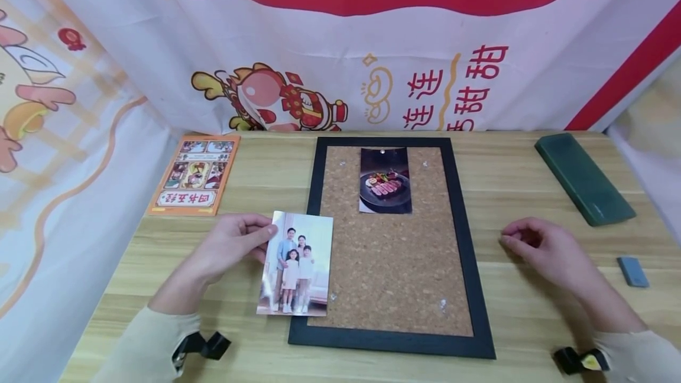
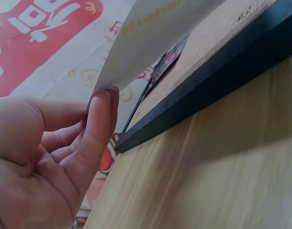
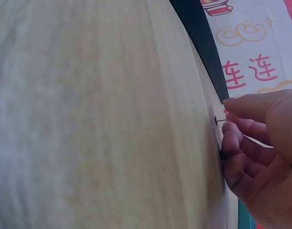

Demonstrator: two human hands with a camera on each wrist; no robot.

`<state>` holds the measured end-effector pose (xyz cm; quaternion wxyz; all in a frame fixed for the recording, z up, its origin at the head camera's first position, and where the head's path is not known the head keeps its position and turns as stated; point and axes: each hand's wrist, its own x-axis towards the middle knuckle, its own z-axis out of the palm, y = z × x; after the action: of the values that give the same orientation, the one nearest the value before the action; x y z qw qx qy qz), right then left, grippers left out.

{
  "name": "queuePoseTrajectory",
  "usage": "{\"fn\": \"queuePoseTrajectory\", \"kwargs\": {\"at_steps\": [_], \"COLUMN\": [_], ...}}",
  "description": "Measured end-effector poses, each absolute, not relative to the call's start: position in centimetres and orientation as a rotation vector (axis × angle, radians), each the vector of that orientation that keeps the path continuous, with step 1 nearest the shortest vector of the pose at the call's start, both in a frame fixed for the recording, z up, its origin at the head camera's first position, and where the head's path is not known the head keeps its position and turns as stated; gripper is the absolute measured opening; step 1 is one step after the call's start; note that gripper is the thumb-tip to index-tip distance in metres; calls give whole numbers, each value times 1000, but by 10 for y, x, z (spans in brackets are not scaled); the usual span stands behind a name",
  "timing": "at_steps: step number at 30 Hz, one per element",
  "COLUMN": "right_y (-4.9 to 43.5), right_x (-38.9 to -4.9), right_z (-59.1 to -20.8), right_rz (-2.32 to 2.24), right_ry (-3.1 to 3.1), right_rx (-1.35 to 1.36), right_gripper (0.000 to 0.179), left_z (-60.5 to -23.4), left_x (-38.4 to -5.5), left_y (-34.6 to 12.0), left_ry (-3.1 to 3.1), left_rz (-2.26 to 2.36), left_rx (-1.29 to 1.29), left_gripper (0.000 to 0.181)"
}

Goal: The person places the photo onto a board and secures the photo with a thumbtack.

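Note:
My left hand [image 1: 234, 244] pinches a family photo [image 1: 295, 265] by its upper left edge. The photo is upright, overlapping the left side of a black-framed cork board [image 1: 393, 265] in the head view; its white back [image 2: 150, 43] faces the left wrist camera. Right of the board, my right hand [image 1: 548, 250] is low over the table, thumb and fingertips together. A thin metal pin [image 3: 221, 120] pokes out between them in the right wrist view; its head is hidden by the fingers. A photo of sliced steak [image 1: 385, 185] hangs at the board's top under a small pin [image 1: 382, 151].
Clear push pins [image 1: 443, 305] sit near the board's corners. An orange printed booklet [image 1: 194, 176] lies at the back left of the wooden table [image 1: 255, 347]. On the right are a dark green case [image 1: 585, 179] and a small blue-grey block [image 1: 633, 271]. A printed cloth [image 1: 340, 34] hangs behind.

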<state>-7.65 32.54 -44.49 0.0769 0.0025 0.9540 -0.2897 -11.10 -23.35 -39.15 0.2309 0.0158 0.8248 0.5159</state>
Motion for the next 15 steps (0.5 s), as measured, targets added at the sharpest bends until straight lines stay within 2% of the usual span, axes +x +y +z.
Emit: {"fn": "queuePoseTrajectory", "kwargs": {"at_steps": [15], "right_y": [326], "right_x": [-78], "right_z": [-449], "right_rz": [-774], "right_ry": [2910], "right_rx": [21], "right_gripper": [13], "left_z": [-406], "left_x": [-124], "left_y": [-187], "left_ry": [2102], "left_rz": [1464], "left_rx": [102], "left_gripper": [30]}}
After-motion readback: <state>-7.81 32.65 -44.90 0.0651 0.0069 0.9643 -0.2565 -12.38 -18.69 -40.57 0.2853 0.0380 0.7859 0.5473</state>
